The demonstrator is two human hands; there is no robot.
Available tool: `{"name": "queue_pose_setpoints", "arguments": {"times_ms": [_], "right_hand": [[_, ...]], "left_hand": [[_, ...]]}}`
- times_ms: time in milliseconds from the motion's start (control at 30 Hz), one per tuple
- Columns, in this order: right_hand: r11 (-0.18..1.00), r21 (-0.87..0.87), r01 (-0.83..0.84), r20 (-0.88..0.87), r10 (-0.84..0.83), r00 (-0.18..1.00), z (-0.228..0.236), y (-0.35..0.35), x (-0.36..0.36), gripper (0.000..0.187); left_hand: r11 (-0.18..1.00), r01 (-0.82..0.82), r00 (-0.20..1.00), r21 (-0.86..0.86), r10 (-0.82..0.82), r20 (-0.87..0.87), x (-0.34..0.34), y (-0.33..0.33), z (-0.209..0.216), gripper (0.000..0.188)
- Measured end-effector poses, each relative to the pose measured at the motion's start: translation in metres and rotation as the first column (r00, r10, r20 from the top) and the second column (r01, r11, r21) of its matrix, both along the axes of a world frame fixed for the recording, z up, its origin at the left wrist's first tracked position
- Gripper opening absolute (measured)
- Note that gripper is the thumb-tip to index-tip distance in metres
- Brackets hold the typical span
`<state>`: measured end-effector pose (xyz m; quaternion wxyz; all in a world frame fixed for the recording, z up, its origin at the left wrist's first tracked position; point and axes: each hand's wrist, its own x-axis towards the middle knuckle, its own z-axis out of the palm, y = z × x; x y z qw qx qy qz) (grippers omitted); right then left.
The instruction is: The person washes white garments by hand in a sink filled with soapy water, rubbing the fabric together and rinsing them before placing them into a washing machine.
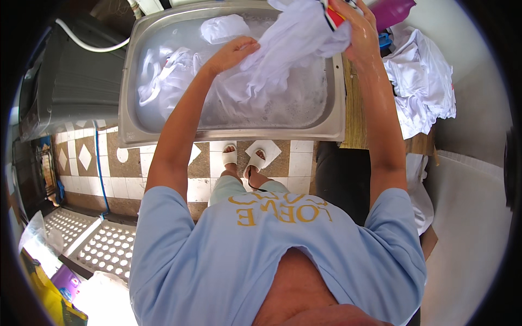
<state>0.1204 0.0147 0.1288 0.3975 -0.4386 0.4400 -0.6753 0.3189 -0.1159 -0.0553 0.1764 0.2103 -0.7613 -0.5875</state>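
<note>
A wet white garment (296, 43) with a red, yellow and black trimmed part stretches up out of a steel sink basin (228, 137). My right hand (360, 33) grips its upper end above the basin's right edge. At the garment's left side my left hand (236, 53) has its fingers closed on the cloth, low over the water. The garment's lower part trails in cloudy, sudsy water (304, 103). Further left in the basin lie more soaked white clothes (171, 79), and a puffed white cloth (224, 29) floats near the far side.
White clothes (418, 76) are heaped on a wooden surface (354, 108) at the right, near a purple bottle-like container (389, 13). A dark grey appliance (81, 76) and a white hose (89, 48) are at the left. Perforated panels (106, 247) lie on the tiled floor, lower left.
</note>
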Motion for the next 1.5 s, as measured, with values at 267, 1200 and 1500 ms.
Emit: {"name": "queue_pose_setpoints", "arguments": {"times_ms": [267, 1200, 1500], "right_hand": [[0.848, 0.444, 0.29, -0.853, 0.301, 0.426, -0.08, 0.03, -0.02, 0.062], [0.969, 0.155, -0.191, -0.205, 0.221, 0.954, -0.083, 0.001, 0.007, 0.031], [0.937, 0.342, -0.069, 0.754, -0.229, 0.615, -0.176, -0.021, 0.011, 0.042]], "left_hand": [[0.96, -0.138, 0.957, -0.244, 0.066, -0.282, -0.023, -0.006, 0.063, 0.024], [0.9, -0.106, 0.994, -0.422, 0.107, -0.022, 0.051, 0.003, 0.03, 0.037], [0.774, 0.076, 0.82, 0.628, 0.31, -0.481, -0.042, 0.037, 0.057, 0.032]]}}
